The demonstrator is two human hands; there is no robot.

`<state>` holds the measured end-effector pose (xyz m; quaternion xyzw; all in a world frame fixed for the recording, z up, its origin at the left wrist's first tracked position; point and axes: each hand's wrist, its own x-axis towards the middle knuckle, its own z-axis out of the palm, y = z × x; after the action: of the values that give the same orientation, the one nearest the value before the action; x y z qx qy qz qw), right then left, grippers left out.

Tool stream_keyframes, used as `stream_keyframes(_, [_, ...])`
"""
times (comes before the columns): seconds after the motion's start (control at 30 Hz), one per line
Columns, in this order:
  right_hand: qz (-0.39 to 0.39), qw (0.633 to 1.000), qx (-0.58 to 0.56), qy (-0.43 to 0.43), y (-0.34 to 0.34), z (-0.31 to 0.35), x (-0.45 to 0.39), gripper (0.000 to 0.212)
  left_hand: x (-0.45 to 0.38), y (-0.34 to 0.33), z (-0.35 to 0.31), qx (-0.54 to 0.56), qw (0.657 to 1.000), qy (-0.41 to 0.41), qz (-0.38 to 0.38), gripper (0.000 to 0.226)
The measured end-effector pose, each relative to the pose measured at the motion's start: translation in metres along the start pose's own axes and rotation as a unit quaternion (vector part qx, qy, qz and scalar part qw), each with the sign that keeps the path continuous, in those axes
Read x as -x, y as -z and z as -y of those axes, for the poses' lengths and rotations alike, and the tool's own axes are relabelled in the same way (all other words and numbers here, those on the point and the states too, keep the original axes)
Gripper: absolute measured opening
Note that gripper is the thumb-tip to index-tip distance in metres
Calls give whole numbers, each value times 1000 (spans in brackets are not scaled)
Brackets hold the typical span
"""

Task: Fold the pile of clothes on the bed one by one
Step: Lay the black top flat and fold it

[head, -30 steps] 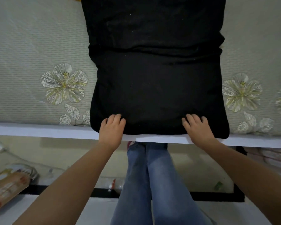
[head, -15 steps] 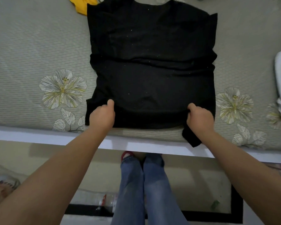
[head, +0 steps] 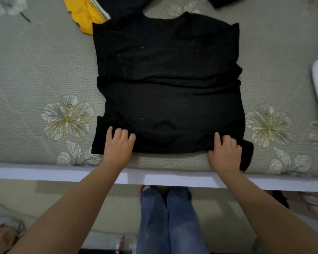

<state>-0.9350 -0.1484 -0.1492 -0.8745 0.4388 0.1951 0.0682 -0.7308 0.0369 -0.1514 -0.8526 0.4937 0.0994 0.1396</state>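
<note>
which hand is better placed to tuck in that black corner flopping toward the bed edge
Right. The right hand rests on the black shirt beside the loose corner hanging toward the bed edge. The left hand sits across the hem, far from it.

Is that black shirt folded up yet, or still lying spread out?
Partly folded. The black shirt has its sleeves tucked in, but its full length lies flat on the bed; both hands grip its near hem.

Your left hand (head: 117, 146) and right hand (head: 225, 153) are pressing the black shirt's (head: 169, 85) near hem onto the floral bed (head: 35, 74).
</note>
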Motion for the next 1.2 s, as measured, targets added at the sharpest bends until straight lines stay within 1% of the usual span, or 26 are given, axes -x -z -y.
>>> stream_keyframes(0.07, [14, 1000, 15, -22, -1, 4, -4, 54, -6, -2, 3, -2, 998, -27, 55, 27])
stream_keyframes(0.13, [5, 999, 31, -23, -3, 5, -7, 44, -11, -3, 6, 3, 997, -29, 72, 30])
stream_keyframes(0.17, [6, 999, 37, -20, -1, 5, -10, 40, -12, -1, 7, 30, 997, -18, 70, 31])
stream_keyframes(0.23, [3, 998, 59, 13, 1, 0, -15, 33, -12, 2, 10, 130, 990, 42, 48, 36])
stream_keyframes(0.27, [-13, 997, 70, 37, 5, -4, -15, 29, -10, 4, 12, 173, 981, 69, 46, 37])
stream_keyframes(0.3, [-28, 995, 72, 67, 9, -8, -15, 26, -8, 7, 16, 204, 975, 80, 43, 38])
stream_keyframes(0.37, [-63, 989, 63, 116, 16, -17, -11, 34, 0, 12, 22, 214, 971, 82, 66, 40])
stream_keyframes(0.4, [-56, 987, 66, 134, 18, -20, -7, 38, 4, 14, 25, 220, 968, 89, 83, 41])
stream_keyframes(0.43, [-15, 987, 81, 141, 20, -22, -1, 42, 9, 17, 26, 239, 961, 99, 97, 40])
stream_keyframes(0.5, [55, 987, 91, 120, 19, -22, 9, 53, 18, 26, 27, 276, 948, 111, 115, 40])
stream_keyframes(0.53, [72, 986, 93, 120, 18, -22, 15, 56, 23, 31, 27, 277, 947, 104, 129, 44])
stream_keyframes(0.6, [116, 978, 95, 146, 22, -18, 28, 56, 37, 37, 31, 227, 953, 59, 192, 53])
stream_keyframes(0.67, [179, 962, 111, 172, 27, -18, 39, 53, 53, 41, 37, 161, 953, 8, 256, 54])
stream_keyframes(0.8, [303, 915, 152, 219, 35, -16, 59, 38, 86, 45, 45, 66, 944, -65, 318, 33])
stream_keyframes(0.9, [380, 889, 132, 217, 34, -6, 74, 28, 105, 45, 42, 53, 913, -83, 396, 33])
stream_keyframes(0.97, [402, 882, 132, 208, 38, -3, 76, 26, 110, 48, 44, 68, 899, -72, 427, 33])
stream_keyframes(1.0, [393, 886, 131, 207, 43, -3, 73, 27, 108, 49, 47, 79, 902, -60, 420, 33])
stream_keyframes(1.07, [335, 913, 120, 201, 57, -6, 62, 30, 95, 57, 53, 94, 925, -22, 367, 34])
stream_keyframes(1.13, [259, 943, 91, 186, 76, -10, 45, 30, 76, 68, 59, 95, 956, 23, 277, 34])
stream_keyframes(1.2, [188, 965, 69, 171, 96, -12, 23, 27, 50, 80, 63, 92, 976, 66, 184, 29])
